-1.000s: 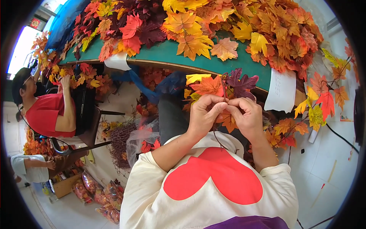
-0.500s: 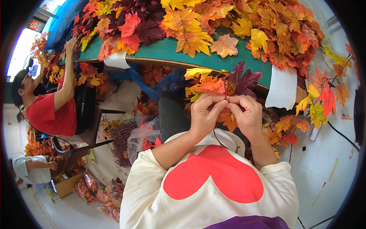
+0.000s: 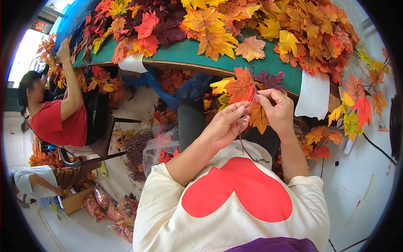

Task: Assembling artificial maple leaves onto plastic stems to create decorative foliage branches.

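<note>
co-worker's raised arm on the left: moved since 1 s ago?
Yes. The co-worker's hand has gone up and away from the head, from beside the face to the leaves piled on the green table edge.

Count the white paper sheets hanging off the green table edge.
2: one white sheet at the left of the green table, one white sheet at the right. Leaves may hide more.

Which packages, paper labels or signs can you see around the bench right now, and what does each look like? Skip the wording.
White paper sheet: hangs off the green table edge, right of the hands; rectangular, faint writing.
Second white paper: same edge, further left; curled.
Clear bags of leaves: on the floor, lower left; red-orange contents.
Cardboard box: floor, left; brown.
Red sign: far upper left; small.
</note>
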Motion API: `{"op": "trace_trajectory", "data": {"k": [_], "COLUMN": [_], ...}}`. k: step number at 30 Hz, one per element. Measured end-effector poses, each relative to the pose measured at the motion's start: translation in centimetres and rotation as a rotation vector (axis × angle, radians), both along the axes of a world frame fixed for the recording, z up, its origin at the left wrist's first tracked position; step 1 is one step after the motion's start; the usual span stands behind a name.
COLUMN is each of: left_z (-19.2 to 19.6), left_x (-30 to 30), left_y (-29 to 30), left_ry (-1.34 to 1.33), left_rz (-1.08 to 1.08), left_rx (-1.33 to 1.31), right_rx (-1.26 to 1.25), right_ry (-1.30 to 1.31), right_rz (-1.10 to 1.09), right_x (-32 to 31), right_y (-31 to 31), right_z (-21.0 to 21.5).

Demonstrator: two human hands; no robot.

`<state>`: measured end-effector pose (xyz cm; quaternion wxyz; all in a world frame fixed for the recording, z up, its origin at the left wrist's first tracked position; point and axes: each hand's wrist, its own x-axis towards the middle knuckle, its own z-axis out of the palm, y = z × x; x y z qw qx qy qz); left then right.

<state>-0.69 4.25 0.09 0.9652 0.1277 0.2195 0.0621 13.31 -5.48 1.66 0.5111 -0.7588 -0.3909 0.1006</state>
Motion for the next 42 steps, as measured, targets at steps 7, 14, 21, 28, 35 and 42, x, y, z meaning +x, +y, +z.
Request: {"op": "trace_trajectory", "data": {"k": [7,14,21,28,35,42], "left_z": [0.8,2.3,1.7,2.2,2.4,2.0], "left_x": [-0.1,-0.1,-0.2,0.9,1.1,-0.2], "left_y": [0.4,-1.8,-0.9,-0.5,0.9,0.6], "left_ry": [-0.064,-0.026,0.060,0.036,-0.016,0.034], "left_rz": [-0.205,0.035,0.242,0.270,0.358,0.359], "left_rx": [0.019,0.159,0.129,0.149,0.175,0.199], "right_rx": [0.022,0.019,-0.009,0.123,0.062,-0.003], "right_ry": [-0.056,0.428,0.052,0.077,-0.024,-0.097], "right_rz": [-0.031,0.379,0.378,-0.059,-0.042,-0.171], "right_x": [0.5,-1.7,0.3,5.2,6.7,9.8], "right_y": [0.1,1.6,0.3,-3.6,-4.7,-3.3], "right_z": [-0.1,-1.3,-1.9,1.8,1.3,2.4]}}
